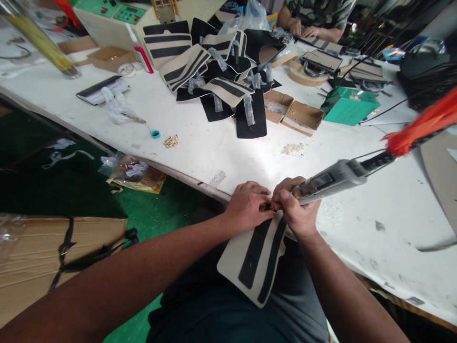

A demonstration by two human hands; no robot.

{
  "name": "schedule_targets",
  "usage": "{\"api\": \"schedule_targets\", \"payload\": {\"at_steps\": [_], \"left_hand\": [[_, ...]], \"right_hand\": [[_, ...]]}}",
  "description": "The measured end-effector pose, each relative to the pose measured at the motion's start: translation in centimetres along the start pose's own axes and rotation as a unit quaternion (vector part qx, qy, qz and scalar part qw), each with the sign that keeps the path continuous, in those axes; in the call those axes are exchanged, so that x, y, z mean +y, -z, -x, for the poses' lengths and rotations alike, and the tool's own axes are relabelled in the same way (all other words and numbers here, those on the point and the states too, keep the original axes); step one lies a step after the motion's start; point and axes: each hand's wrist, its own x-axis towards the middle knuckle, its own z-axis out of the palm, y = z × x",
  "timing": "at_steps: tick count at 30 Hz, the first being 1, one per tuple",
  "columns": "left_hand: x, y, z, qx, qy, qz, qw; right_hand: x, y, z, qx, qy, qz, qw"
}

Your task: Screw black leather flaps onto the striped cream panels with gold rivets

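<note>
My right hand (298,207) is wrapped round the front end of a grey electric screwdriver (328,181), which slants up to the right. Its tip is hidden by my fingers. A beige panel with two black strips (252,259) lies across my lap, its far end at the table edge. My left hand (248,207) grips that far end, thumb and fingers closed near the screwdriver's tip. Something small and gold-coloured shows between the two hands, too small to make out.
Similar panels with plastic-wrapped handles (228,90) are heaped at the table's middle. Small brass-coloured parts (170,141) and pale parts (293,149) lie nearer. Cardboard trays (303,116) and a green box (350,105) stand right. Across the table, a person's hands (303,31) work.
</note>
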Motion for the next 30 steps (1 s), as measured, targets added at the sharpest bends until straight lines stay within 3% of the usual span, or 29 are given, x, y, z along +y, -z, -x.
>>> {"api": "schedule_targets", "payload": {"at_steps": [30], "left_hand": [[0.02, -0.18, 0.02, -0.005, 0.003, -0.002, 1.0]], "right_hand": [[0.83, 0.22, -0.19, -0.029, -0.02, -0.028, 0.999]]}}
